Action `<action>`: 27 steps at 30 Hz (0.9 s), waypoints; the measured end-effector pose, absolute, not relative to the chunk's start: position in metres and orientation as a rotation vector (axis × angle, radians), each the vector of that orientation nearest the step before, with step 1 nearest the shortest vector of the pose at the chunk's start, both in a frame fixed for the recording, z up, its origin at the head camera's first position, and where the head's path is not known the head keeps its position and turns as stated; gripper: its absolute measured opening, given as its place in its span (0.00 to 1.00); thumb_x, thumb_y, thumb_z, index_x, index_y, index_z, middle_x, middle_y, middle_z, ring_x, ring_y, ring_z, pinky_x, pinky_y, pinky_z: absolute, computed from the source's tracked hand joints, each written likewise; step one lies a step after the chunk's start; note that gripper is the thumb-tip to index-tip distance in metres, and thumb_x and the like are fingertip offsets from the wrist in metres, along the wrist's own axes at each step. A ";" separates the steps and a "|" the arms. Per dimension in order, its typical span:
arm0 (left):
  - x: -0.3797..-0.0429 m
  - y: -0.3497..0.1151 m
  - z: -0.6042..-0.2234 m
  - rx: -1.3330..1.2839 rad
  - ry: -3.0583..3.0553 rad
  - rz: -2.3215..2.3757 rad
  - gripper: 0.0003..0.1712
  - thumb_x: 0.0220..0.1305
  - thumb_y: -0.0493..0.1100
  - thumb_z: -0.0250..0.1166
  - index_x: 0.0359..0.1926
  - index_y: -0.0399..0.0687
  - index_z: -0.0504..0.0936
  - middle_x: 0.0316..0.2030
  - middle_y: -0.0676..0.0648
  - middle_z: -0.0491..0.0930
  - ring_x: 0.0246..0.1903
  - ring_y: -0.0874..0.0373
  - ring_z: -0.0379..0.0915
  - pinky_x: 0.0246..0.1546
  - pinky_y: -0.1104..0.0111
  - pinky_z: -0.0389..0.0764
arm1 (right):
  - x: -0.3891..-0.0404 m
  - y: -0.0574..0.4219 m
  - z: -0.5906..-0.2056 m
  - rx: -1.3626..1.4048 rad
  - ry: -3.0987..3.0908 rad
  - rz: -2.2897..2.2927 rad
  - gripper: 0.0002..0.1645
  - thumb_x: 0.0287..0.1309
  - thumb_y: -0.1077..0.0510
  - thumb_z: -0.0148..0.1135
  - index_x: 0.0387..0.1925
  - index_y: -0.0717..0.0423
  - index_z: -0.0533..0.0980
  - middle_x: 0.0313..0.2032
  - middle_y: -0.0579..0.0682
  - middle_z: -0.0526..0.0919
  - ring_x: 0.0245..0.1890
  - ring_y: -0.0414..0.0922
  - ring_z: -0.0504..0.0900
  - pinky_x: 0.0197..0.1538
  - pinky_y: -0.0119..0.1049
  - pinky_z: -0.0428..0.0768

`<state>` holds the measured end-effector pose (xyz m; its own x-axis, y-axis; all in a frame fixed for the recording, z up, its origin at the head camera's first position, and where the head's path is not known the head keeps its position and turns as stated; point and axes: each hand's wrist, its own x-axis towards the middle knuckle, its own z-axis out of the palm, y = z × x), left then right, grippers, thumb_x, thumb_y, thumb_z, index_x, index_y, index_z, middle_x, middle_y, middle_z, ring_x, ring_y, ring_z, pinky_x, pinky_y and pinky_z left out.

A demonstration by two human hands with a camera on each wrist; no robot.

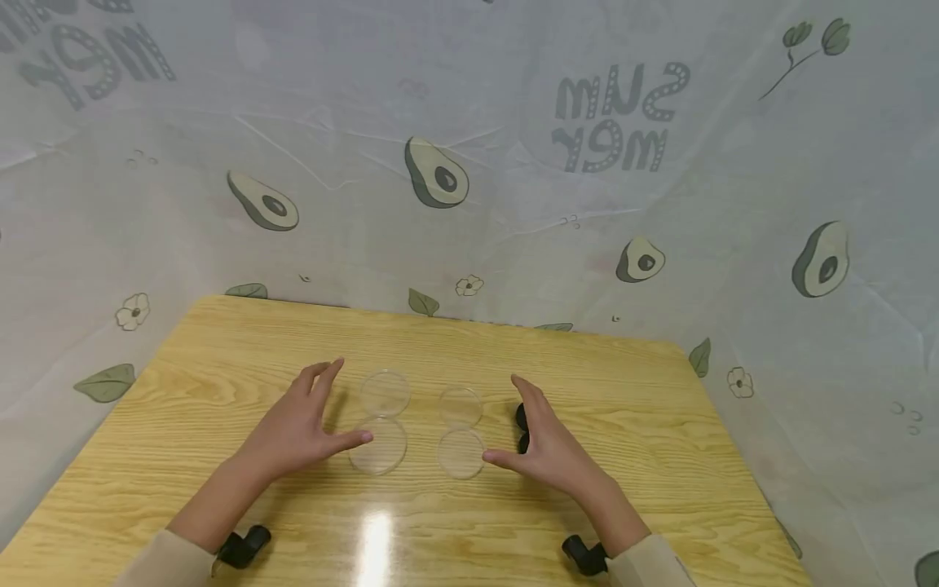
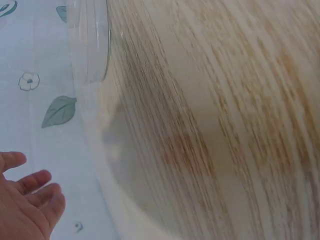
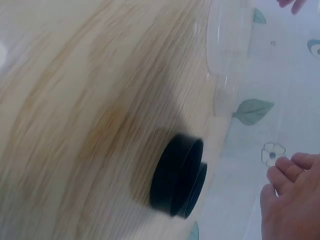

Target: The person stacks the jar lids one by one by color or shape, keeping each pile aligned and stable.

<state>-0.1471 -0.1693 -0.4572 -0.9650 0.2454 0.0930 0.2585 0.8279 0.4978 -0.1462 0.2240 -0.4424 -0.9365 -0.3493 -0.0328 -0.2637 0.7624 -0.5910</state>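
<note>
Clear shallow round dishes stand on the table in two columns: a back-left dish (image 1: 385, 394), a front-left dish (image 1: 380, 456), a back-right dish (image 1: 460, 406) and a front-right dish (image 1: 460, 456). My left hand (image 1: 297, 428) is spread left of them, its thumb over the front-left dish. My right hand (image 1: 546, 444) is spread too, with its thumb tip by the front-right dish's edge; contact cannot be told. Neither hand holds anything. Two short black round pieces are partly hidden behind the right hand; the right wrist view shows the nearer black piece (image 3: 172, 175) as a ring-like cylinder.
The wood-grain table (image 1: 623, 383) is backed by a pale cloth curtain (image 1: 513, 179) printed with avocados and leaves. Black devices are strapped at the left wrist (image 1: 244, 546) and the right wrist (image 1: 584, 555). Light glares on the front of the table.
</note>
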 end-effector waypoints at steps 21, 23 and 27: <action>-0.150 -0.179 -0.472 -0.633 -2.958 -1.226 0.59 0.53 0.63 0.80 0.73 0.32 0.66 0.68 0.32 0.72 0.68 0.30 0.69 0.65 0.36 0.73 | -0.169 0.159 -0.457 -0.749 2.527 -1.089 0.60 0.56 0.39 0.79 0.81 0.51 0.56 0.78 0.48 0.61 0.81 0.53 0.60 0.77 0.59 0.66; -0.150 -0.178 -0.474 -0.657 -2.959 -1.235 0.58 0.53 0.61 0.81 0.73 0.31 0.66 0.68 0.33 0.72 0.68 0.31 0.69 0.65 0.37 0.74 | -0.171 0.153 -0.459 -0.777 2.511 -1.072 0.59 0.57 0.40 0.78 0.80 0.52 0.57 0.78 0.49 0.62 0.81 0.52 0.60 0.77 0.58 0.66; -0.150 -0.178 -0.477 -0.688 -2.958 -1.229 0.56 0.53 0.58 0.82 0.71 0.30 0.68 0.65 0.33 0.73 0.66 0.32 0.71 0.65 0.39 0.74 | -0.172 0.141 -0.461 -0.830 2.492 -1.017 0.56 0.60 0.41 0.76 0.80 0.53 0.57 0.77 0.50 0.63 0.79 0.52 0.62 0.77 0.57 0.67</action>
